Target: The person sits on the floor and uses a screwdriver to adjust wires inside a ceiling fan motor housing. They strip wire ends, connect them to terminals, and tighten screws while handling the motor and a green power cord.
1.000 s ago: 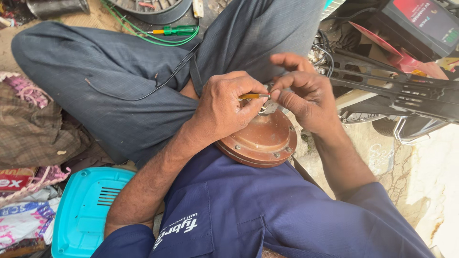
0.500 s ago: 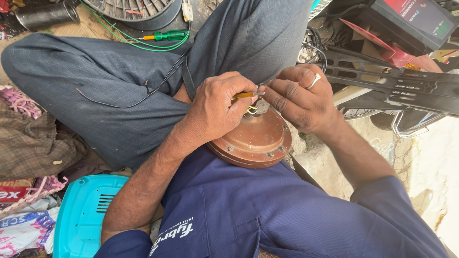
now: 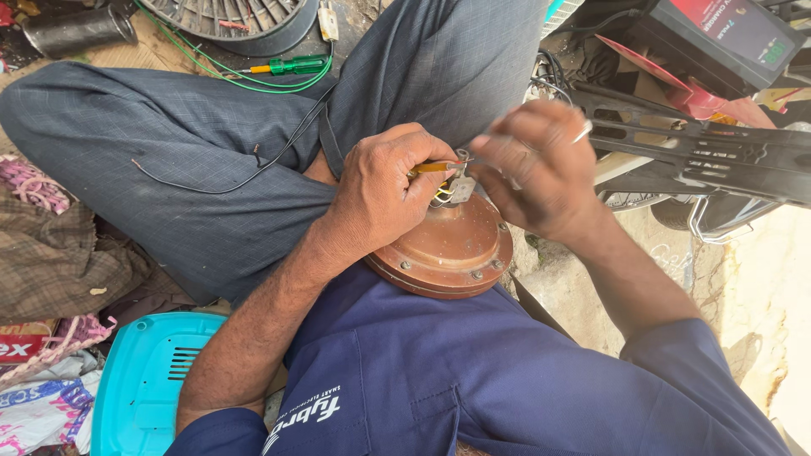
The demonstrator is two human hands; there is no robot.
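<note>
A round copper-coloured motor housing [image 3: 448, 249] rests in my lap against my blue shirt. My left hand [image 3: 384, 190] grips a small yellow-handled tool [image 3: 432, 168] and presses its tip toward a metal terminal piece [image 3: 460, 187] with thin wires at the top of the housing. My right hand [image 3: 532, 169], blurred by motion, hovers just right of that terminal with its fingers curled near it. A ring shows on one right finger. Whether the right fingers pinch anything is hidden.
My crossed legs in grey trousers [image 3: 211, 143] fill the upper left. A green-handled screwdriver [image 3: 291, 65] and green wire lie beyond them by a fan grille [image 3: 232, 21]. A turquoise plastic cover [image 3: 144, 384] sits lower left; a black metal rack [image 3: 701, 152] stands right.
My right hand has lifted slightly and shifted right off the terminal, now blurred. The left hand keeps the tool at the same spot. The camera view has moved a little closer.
</note>
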